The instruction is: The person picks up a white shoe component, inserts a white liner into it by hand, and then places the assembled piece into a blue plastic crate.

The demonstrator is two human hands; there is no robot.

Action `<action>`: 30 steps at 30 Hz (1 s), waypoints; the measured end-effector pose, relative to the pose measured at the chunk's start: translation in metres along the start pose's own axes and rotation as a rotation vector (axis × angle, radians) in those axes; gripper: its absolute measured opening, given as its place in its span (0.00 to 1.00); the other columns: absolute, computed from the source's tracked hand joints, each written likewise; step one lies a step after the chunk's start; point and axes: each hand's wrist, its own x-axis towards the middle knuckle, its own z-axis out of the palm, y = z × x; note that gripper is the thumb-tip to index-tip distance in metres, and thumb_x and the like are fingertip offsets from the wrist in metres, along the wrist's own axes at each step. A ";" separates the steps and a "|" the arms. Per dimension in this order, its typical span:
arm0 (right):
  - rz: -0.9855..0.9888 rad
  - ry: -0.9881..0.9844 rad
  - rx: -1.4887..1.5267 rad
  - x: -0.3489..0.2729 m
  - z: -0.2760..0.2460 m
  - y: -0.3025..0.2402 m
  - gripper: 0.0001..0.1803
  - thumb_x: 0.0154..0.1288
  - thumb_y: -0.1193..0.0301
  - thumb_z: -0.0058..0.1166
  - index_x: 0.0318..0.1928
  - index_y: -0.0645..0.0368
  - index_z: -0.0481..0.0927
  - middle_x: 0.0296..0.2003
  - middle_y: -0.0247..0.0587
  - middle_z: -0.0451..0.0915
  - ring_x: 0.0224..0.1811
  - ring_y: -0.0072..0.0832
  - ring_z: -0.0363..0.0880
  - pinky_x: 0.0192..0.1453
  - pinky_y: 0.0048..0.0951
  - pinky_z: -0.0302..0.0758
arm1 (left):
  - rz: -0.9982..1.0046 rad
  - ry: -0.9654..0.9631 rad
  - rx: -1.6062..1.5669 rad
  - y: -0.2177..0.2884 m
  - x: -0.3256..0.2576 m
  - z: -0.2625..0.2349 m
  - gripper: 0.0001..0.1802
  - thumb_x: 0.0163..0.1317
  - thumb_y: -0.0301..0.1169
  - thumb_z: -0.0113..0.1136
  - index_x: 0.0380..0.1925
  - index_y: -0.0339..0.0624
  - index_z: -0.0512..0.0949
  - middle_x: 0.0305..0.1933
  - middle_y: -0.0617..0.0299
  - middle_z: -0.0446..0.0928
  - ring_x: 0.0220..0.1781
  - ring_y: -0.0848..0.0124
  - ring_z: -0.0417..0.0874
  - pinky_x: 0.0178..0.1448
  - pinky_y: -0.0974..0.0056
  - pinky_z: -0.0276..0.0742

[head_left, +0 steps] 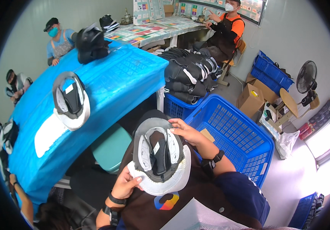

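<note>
Both my hands hold a padded helmet liner [159, 188] in front of my body. It has a white lower rim, a grey foam edge, two white side pads and a black middle. My left hand [126, 184] grips the white rim at the lower left, thumb on top. The fingers of my right hand [186, 130] close over the grey edge at the upper right. A similar liner [81, 122] lies on the blue-covered table [111, 92] to the left, beside a flat white piece [50, 136].
A blue plastic crate [235, 142] stands to the right. Behind it, dark padded pieces [189, 71] are heaped over another crate. Black liners [90, 44] sit on the table's far end. A teal stool [113, 147] is under its edge. Several people work nearby; a fan [306, 76] stands right.
</note>
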 end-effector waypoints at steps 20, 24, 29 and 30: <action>-0.087 -0.068 0.579 0.008 -0.002 0.014 0.28 0.54 0.83 0.49 0.57 0.60 0.58 0.50 0.47 0.68 0.51 0.32 0.70 0.53 0.29 0.70 | 0.220 -0.109 -0.058 -0.022 0.014 -0.019 0.28 0.52 0.29 0.61 0.50 0.41 0.58 0.49 0.59 0.71 0.51 0.70 0.71 0.56 0.65 0.64; -0.109 -0.073 0.611 0.008 -0.002 0.014 0.30 0.52 0.85 0.49 0.57 0.59 0.58 0.51 0.48 0.66 0.51 0.34 0.70 0.55 0.31 0.69 | 0.228 0.064 -0.143 -0.032 0.027 -0.038 0.21 0.57 0.33 0.56 0.48 0.41 0.62 0.44 0.64 0.71 0.46 0.74 0.70 0.54 0.70 0.62; -0.104 -0.095 0.634 0.006 -0.008 0.014 0.32 0.51 0.86 0.49 0.57 0.58 0.57 0.51 0.48 0.65 0.51 0.35 0.70 0.56 0.32 0.68 | 0.172 0.199 0.030 -0.010 0.056 -0.041 0.26 0.60 0.34 0.51 0.56 0.38 0.59 0.53 0.58 0.66 0.51 0.72 0.67 0.56 0.68 0.63; -0.099 -0.101 0.635 0.007 -0.009 0.014 0.32 0.50 0.87 0.49 0.57 0.57 0.57 0.51 0.47 0.65 0.52 0.35 0.69 0.55 0.32 0.68 | 0.166 0.163 0.079 -0.005 0.064 -0.042 0.28 0.61 0.36 0.50 0.58 0.36 0.57 0.57 0.55 0.64 0.55 0.69 0.67 0.58 0.65 0.65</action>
